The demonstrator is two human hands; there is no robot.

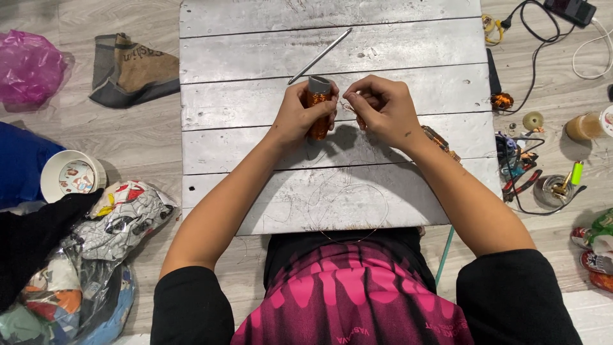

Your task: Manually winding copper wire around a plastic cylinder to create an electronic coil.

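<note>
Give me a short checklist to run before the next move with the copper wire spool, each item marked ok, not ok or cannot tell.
1. Left hand grips the copper wire spool: ok.
2. Right hand pinches the wire end beside the spool: ok; the strand itself is too thin to trace.
3. Spool held over the grey plank board: ok.
4. Metal rod lies apart from both hands: ok.
5. Loose wire loop on the board's near edge free of tangles: cannot tell.

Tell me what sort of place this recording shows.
Probably a home floor used as a makeshift electronics bench: a grey plank board laid on wood flooring, a copper-wire coil in the left hand, cables and pliers beside it, bags of clothes nearby.
</note>
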